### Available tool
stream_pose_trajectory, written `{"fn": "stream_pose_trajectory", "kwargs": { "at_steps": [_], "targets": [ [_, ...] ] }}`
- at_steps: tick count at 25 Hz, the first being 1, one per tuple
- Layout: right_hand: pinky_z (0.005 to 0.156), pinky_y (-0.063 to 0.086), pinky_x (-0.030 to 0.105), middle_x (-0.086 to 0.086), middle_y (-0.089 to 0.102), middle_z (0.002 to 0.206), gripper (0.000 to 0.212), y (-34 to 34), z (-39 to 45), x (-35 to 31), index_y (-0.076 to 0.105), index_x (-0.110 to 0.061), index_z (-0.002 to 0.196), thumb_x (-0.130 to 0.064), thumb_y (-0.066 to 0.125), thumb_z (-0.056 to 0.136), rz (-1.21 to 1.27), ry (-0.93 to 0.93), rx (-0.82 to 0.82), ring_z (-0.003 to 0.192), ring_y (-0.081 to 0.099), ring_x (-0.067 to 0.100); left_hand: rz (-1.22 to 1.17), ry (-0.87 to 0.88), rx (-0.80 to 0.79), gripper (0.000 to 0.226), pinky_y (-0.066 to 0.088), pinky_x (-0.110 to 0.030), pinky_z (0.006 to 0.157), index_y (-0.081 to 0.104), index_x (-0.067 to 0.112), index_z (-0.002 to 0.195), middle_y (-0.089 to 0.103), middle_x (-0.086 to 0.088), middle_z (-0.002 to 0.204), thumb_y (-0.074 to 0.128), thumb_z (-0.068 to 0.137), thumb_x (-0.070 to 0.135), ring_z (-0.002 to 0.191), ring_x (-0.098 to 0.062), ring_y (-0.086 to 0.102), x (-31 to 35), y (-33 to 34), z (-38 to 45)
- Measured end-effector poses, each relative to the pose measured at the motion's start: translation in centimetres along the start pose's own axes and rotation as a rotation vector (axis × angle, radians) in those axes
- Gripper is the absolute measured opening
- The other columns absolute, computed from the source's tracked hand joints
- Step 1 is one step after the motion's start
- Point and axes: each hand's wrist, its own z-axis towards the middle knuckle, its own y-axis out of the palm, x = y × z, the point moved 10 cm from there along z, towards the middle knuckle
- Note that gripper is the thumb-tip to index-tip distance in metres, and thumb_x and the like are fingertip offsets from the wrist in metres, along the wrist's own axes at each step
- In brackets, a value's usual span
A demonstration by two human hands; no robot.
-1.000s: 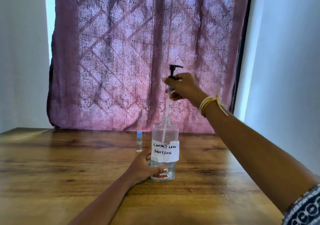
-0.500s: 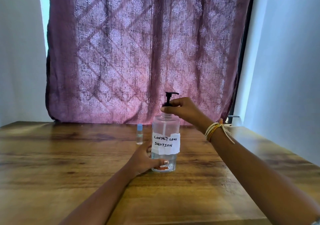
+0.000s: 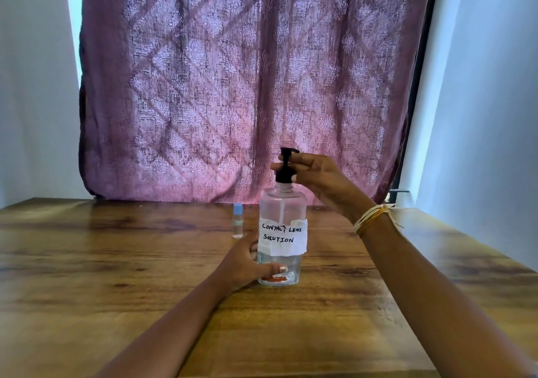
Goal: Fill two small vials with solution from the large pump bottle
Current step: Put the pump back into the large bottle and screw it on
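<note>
A clear large pump bottle (image 3: 281,209) with a white paper label reading "CONTACT LENS SOLUTION" stands upright on the wooden table (image 3: 116,276). My left hand (image 3: 247,264) wraps around its lower part from the left. My right hand (image 3: 317,179) pinches the black pump head (image 3: 284,165), which sits on the bottle's neck. One small clear vial (image 3: 237,220) with a light blue cap stands just behind and to the left of the bottle. No second vial is in view.
A purple patterned curtain (image 3: 233,86) hangs behind the table's far edge. White walls stand at both sides. The table's right edge (image 3: 407,313) runs under my right forearm, with a second wooden surface (image 3: 465,261) beyond it.
My right hand has lowered the pump head with its tube from high above the bottle down into the neck. My left hand has stayed on the bottle.
</note>
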Motion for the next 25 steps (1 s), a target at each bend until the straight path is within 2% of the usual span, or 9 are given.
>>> {"fn": "stream_pose_trajectory", "kwargs": {
  "at_steps": [3,7,11,13,17,19,21,23,25],
  "targets": [
    [0.091,0.055,0.031,0.020,0.067,0.112,0.042,-0.6,0.1,0.1,0.057,0.007,0.122,0.015,0.063,0.081,-0.107,-0.005,0.056,0.095,0.068,0.020,0.005,0.008,-0.001,0.065,0.054,-0.015,0.075,0.059,0.038,0.113,0.072,0.023,0.107,0.091,0.057,0.029,0.100,0.001,0.068,0.0,0.0,0.0],
    [0.087,0.056,0.034,0.016,0.071,0.094,0.045,0.3,0.4,0.6,0.063,-0.003,0.114,-0.005,0.081,0.073,-0.225,0.035,0.099,0.088,0.067,0.022,0.018,-0.005,0.008,0.064,0.054,-0.013,0.073,0.058,0.038,0.112,0.072,0.020,0.105,0.091,0.059,0.025,0.098,0.004,0.067,-0.2,-0.2,0.0],
    [0.099,0.047,0.039,0.015,0.068,0.114,0.032,1.1,0.3,1.5,0.061,-0.009,0.112,-0.001,0.065,0.082,0.154,0.088,-0.046,0.106,0.064,0.025,0.018,-0.014,0.007,0.063,0.052,-0.010,0.069,0.057,0.038,0.112,0.071,0.022,0.101,0.091,0.060,0.022,0.095,0.008,0.067,-0.2,-0.2,0.1],
    [0.099,0.046,0.040,0.015,0.069,0.114,0.032,0.2,0.3,1.3,0.062,-0.009,0.114,0.005,0.061,0.085,0.099,0.062,-0.025,0.107,0.065,0.023,0.014,-0.014,0.001,0.064,0.053,-0.012,0.071,0.057,0.037,0.113,0.071,0.020,0.104,0.091,0.061,0.023,0.096,0.007,0.067,-0.2,-0.1,0.1],
    [0.083,0.056,0.034,0.010,0.073,0.088,0.040,-0.4,0.5,1.2,0.063,-0.002,0.111,0.003,0.077,0.074,-0.045,0.045,0.160,0.081,0.070,0.020,0.010,-0.009,-0.015,0.065,0.053,-0.013,0.072,0.057,0.037,0.115,0.072,0.021,0.105,0.091,0.060,0.025,0.098,0.006,0.067,0.0,0.0,0.0],
    [0.077,0.059,0.030,0.006,0.072,0.083,0.044,0.0,0.5,1.5,0.060,-0.002,0.112,-0.003,0.080,0.073,-0.095,0.044,0.211,0.072,0.069,0.014,0.003,-0.005,-0.011,0.067,0.054,-0.015,0.074,0.057,0.034,0.118,0.072,0.018,0.108,0.091,0.061,0.023,0.100,0.003,0.067,0.0,0.0,0.0],
    [0.079,0.059,0.024,0.005,0.071,0.093,0.042,0.5,0.5,1.3,0.059,-0.002,0.117,-0.007,0.076,0.079,-0.113,0.042,0.178,0.079,0.068,0.009,-0.001,0.003,-0.008,0.071,0.056,-0.020,0.080,0.058,0.028,0.123,0.072,0.011,0.114,0.091,0.061,0.023,0.103,-0.003,0.068,0.0,0.0,0.1],
    [0.082,0.054,0.018,0.009,0.069,0.110,0.032,0.9,0.4,1.0,0.058,0.002,0.120,-0.002,0.061,0.088,-0.025,0.059,0.069,0.095,0.067,0.010,0.004,0.003,-0.006,0.073,0.057,-0.025,0.085,0.057,0.026,0.124,0.072,0.009,0.116,0.091,0.060,0.025,0.105,-0.006,0.068,-0.1,0.0,0.1],
    [0.091,0.053,0.022,0.017,0.066,0.117,0.032,0.6,0.4,0.5,0.058,0.006,0.120,0.006,0.056,0.089,0.017,0.057,-0.012,0.108,0.065,0.020,0.012,-0.001,-0.002,0.072,0.057,-0.026,0.086,0.058,0.029,0.123,0.072,0.009,0.116,0.091,0.059,0.027,0.105,-0.006,0.068,-0.2,-0.1,0.1]
  ]
}}
